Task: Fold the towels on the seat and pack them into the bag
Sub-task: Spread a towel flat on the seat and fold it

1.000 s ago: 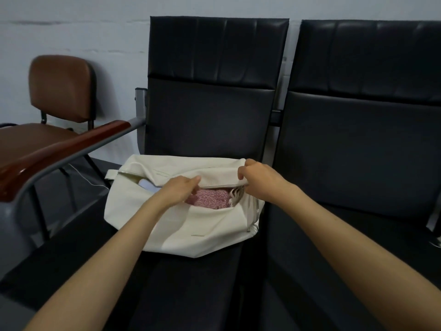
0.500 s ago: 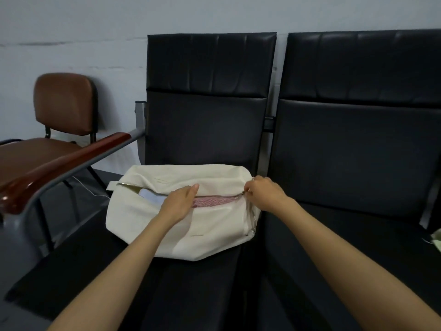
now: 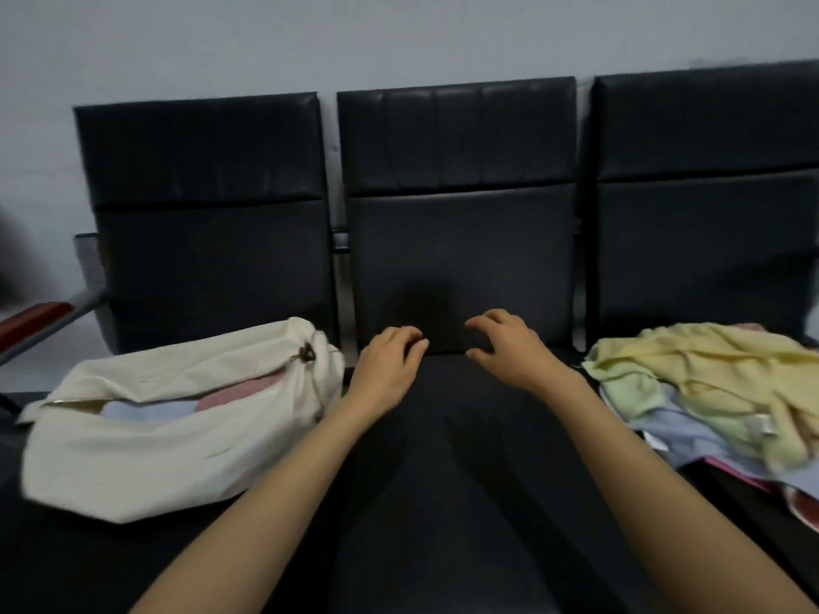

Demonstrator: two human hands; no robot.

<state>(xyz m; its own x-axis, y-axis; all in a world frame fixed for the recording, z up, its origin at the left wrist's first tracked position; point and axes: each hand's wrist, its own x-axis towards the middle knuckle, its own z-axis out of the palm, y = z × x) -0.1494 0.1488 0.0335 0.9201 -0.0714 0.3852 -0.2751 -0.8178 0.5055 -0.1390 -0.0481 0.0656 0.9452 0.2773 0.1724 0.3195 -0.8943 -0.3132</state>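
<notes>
**Empty hands between the bag and the unfolded pile**

The left hand (image 3: pixel 390 370) and right hand (image 3: pixel 509 352) hovered apart, fingers loosely curled and gripping nothing, over the black padded middle seat (image 3: pixel 443 458), which I'd guess served as the folding spot. The cream canvas bag (image 3: pixel 155 445) lay on the left seat, its mouth gaping over the folded pink and blue towels (image 3: pixel 239 392) inside, presumably ready for more. The crumpled heap of yellow, green and blue towels (image 3: pixel 709 374) lay on the right seat. Its small white tag (image 3: pixel 763 425) was unreadable.

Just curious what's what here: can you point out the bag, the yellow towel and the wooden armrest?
bag (image 3: pixel 133 458), head view, front cloth panel.
yellow towel (image 3: pixel 709 361), head view, crumpled top.
wooden armrest (image 3: pixel 33 322), head view, reddish top face.
</notes>
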